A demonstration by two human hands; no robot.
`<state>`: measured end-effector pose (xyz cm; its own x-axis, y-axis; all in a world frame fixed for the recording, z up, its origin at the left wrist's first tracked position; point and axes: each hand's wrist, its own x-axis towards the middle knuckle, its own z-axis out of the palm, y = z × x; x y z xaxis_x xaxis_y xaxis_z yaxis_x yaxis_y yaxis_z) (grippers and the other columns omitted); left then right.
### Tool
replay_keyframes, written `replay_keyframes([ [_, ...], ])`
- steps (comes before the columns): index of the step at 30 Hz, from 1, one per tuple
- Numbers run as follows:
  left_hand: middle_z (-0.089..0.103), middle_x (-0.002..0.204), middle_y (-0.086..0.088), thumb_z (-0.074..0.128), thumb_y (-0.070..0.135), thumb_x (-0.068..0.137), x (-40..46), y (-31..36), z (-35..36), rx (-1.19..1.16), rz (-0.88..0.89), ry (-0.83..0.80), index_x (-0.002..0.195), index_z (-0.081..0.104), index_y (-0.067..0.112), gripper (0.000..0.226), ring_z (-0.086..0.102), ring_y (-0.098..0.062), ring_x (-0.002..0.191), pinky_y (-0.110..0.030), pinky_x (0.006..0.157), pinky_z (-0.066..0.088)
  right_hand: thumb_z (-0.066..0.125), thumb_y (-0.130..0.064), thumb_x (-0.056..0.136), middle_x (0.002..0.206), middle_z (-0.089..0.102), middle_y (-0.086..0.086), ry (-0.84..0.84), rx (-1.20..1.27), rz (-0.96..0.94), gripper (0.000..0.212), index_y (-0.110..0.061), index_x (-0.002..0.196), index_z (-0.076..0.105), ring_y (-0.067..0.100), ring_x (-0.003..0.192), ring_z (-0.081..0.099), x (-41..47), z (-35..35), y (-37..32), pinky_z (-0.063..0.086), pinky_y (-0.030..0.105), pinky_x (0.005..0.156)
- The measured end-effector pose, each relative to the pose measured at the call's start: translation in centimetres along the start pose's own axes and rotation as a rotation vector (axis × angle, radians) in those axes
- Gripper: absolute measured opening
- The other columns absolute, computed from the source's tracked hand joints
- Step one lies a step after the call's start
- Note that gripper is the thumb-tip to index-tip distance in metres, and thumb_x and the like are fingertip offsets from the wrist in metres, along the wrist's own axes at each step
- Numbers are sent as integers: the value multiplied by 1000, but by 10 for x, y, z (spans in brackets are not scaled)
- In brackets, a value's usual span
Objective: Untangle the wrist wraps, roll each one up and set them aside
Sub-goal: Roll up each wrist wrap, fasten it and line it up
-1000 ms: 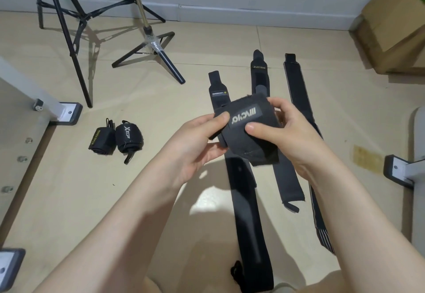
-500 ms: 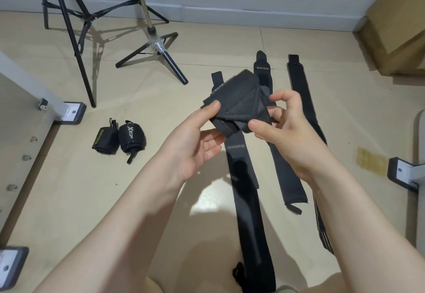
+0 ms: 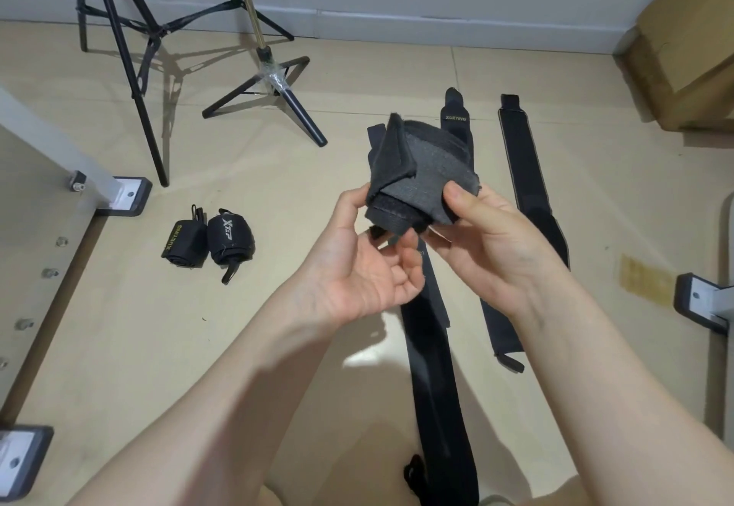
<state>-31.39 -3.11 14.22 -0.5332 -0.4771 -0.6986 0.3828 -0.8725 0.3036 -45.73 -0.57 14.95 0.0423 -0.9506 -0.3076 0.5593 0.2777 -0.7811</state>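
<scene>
A dark grey wrist wrap (image 3: 421, 172), rolled into a loose bundle with one flap sticking up, is held above the floor between both hands. My left hand (image 3: 365, 263) supports its lower left side, thumb against the roll and fingers curled under it. My right hand (image 3: 488, 235) pinches its right side with thumb on top. Three black wraps lie flat on the floor: a long one (image 3: 433, 378) beneath the hands, a second (image 3: 456, 116) partly hidden behind the bundle, and a third (image 3: 528, 180) to the right. Two rolled wraps (image 3: 208, 243) sit side by side at the left.
Black tripod legs (image 3: 131, 60) and a light-stand base (image 3: 274, 80) stand at the back left. A metal frame with grey feet (image 3: 123, 196) runs down the left edge, and another foot (image 3: 699, 303) is at the right. A cardboard box (image 3: 691, 45) sits in the far right corner.
The rolled wrap has been turned over in my hands: its printed label faced up a second ago, and now the plain grey side and a raised flap show. Both hands shifted their hold.
</scene>
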Motion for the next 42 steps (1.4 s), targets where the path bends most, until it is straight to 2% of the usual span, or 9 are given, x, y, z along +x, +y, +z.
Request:
replay_keyframes([
  [3,56,63,1,60,53,74,2,1,-5,182,-19,65,75,54,15,39,55,-14,53,-24,57,51,58,-16,81,99,68,10,50,0,54,32,-9,112,58,25,92,65,0,-2,-1,51,44,93],
  [6,61,83,-4,61,50,84,4,3,-7,345,84,199,93,58,17,34,62,-17,59,-25,55,55,57,-11,88,91,67,6,163,-187,1,10,-11,98,57,19,84,65,-1,-6,-2,54,42,88],
  [10,65,99,-4,53,47,90,-3,3,-3,369,284,148,102,61,22,28,71,-27,75,-32,68,58,64,-4,85,77,61,3,199,-581,-179,23,-16,70,51,13,71,59,-3,-5,1,50,33,73],
  [15,62,114,-5,57,57,80,-3,0,-4,258,167,16,118,62,28,48,65,-44,96,-46,84,54,74,-11,76,100,49,-21,210,-1160,-350,26,-24,62,56,-12,87,50,-7,5,16,37,5,74],
  [25,63,86,5,68,40,80,-6,10,2,236,270,174,91,64,22,21,62,-26,64,-23,57,41,75,-5,74,97,59,-26,192,-863,-356,30,-26,57,62,-15,90,58,-7,10,18,39,5,81],
  [29,64,82,6,67,40,80,-7,12,2,233,267,211,87,66,23,18,61,-30,71,-23,55,37,76,-2,72,91,70,-18,177,-712,-394,32,-25,53,64,5,90,66,-7,8,20,49,22,83],
  [34,61,83,3,65,40,81,-7,13,-2,202,216,265,86,61,22,19,58,-33,78,-25,59,35,78,-12,72,94,65,-7,339,-910,-506,29,-32,68,57,6,90,61,-3,14,37,50,29,82],
  [36,60,88,2,63,40,82,-7,13,-1,178,205,259,89,59,22,20,59,-31,75,-25,58,36,77,-11,73,91,61,-16,348,-823,-496,37,-33,78,48,-5,85,58,-1,16,39,47,17,75],
  [42,58,83,7,62,42,83,-11,21,-9,361,226,247,89,62,24,19,61,-24,61,-24,55,33,76,-8,75,119,47,-17,96,-784,-349,77,-43,128,32,-14,100,49,1,9,28,44,12,82],
])
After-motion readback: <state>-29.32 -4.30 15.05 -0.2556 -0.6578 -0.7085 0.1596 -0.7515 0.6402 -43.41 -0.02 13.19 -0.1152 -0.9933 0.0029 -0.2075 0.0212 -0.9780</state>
